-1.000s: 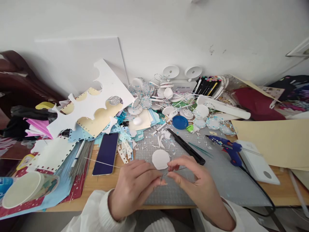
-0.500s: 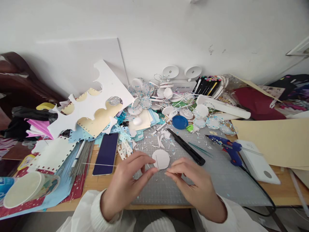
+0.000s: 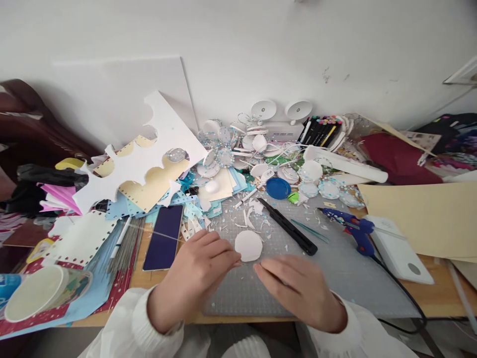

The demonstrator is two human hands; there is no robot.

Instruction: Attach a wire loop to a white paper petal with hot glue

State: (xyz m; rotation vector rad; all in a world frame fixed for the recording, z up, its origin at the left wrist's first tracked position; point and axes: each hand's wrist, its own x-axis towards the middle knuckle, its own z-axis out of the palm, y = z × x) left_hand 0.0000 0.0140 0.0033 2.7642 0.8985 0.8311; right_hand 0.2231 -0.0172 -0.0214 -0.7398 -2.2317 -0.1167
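Observation:
My left hand (image 3: 201, 276) is closed, its fingers pinched round a thin pale wire (image 3: 158, 233). The wire's long tail sticks out to the left over a dark phone (image 3: 163, 238). Just across a small gap, my right hand (image 3: 301, 291) has thumb and fingers pressed together; whatever sits between them is hidden. A round white foam disc (image 3: 248, 245) lies flat on the grey cutting mat (image 3: 357, 278), beyond my fingertips and between the hands. To its right rests a black utility knife (image 3: 288, 228) with teal tweezers (image 3: 309, 230) beside it.
A blue glue gun (image 3: 350, 226) lies at the right near a white box (image 3: 400, 253). Behind the mat are decorated foam discs (image 3: 310, 171), a blue lid (image 3: 278, 188) and scraps. A bundle of wires (image 3: 128, 243) and a paper cup (image 3: 37, 293) are at left.
My left hand has rolled over, its back now facing up, and the wire's tail has tilted upward at its left end. My right hand's fingers have turned downward and closed together.

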